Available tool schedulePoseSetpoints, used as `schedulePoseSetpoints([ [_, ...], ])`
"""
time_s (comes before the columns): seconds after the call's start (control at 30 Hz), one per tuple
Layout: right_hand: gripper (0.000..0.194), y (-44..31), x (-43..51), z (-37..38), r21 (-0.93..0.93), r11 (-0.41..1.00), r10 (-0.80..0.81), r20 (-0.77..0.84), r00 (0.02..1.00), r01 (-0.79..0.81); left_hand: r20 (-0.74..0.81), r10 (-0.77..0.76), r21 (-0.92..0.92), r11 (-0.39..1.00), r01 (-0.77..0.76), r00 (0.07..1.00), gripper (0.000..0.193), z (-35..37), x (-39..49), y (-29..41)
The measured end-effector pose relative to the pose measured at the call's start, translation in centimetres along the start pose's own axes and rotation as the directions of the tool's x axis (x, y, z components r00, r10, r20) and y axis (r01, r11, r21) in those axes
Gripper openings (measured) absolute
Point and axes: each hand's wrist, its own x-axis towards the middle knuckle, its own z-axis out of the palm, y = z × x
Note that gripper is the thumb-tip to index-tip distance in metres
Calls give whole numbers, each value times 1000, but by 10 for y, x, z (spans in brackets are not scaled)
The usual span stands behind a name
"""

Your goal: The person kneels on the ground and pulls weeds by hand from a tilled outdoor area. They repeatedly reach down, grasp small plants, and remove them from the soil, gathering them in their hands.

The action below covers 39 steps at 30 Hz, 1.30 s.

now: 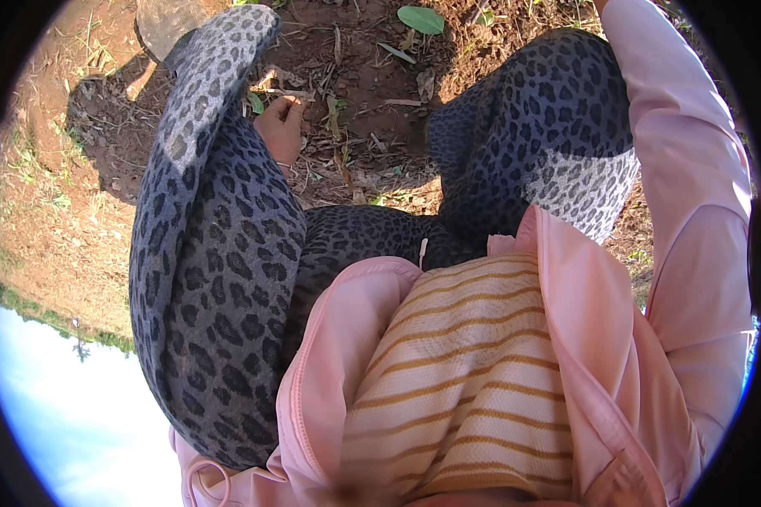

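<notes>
My left hand (281,130), with a thin band at the wrist, reaches low past the inside of my left leg to the soil. Its fingertips are at a pale dry stalk (295,94); whether they pinch it cannot be told. Beside them lies a small green leaf (255,102). My right arm, in a pink sleeve (672,127), stretches up along the right rim; the hand is out of view. Both knees, in leopard-print trousers (228,253), are bent and spread, with brown soil (380,70) strewn with dry plant bits between them.
A larger green leaf (421,19) lies on the soil at the top. At the upper left, a rounded brownish-grey thing (170,26), not clearly identifiable, is beside my left knee. Sunlit ground with dry grass (57,215) spreads at the left.
</notes>
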Motion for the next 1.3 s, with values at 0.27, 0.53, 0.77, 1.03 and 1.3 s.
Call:
schedulePoseSetpoints([
  [0.27,53,-6,-1,4,-22,1000,-22,14,1000,22,-178,388,111,921,-373,905,21,25,-26,25],
  [0.53,56,-9,-6,7,-41,999,-31,19,999,32,101,508,822,442,-359,855,21,57,-5,48],
  [0.77,58,-11,-7,6,-41,999,-31,27,999,32,31,621,720,530,-449,783,20,62,3,29],
  [1.03,61,-8,-4,7,-53,998,-35,37,999,37,-12,600,570,661,-487,800,21,57,9,22],
  [1.3,64,-11,2,11,-45,998,-33,54,998,35,-153,433,236,889,-393,888,22,31,-11,12],
])
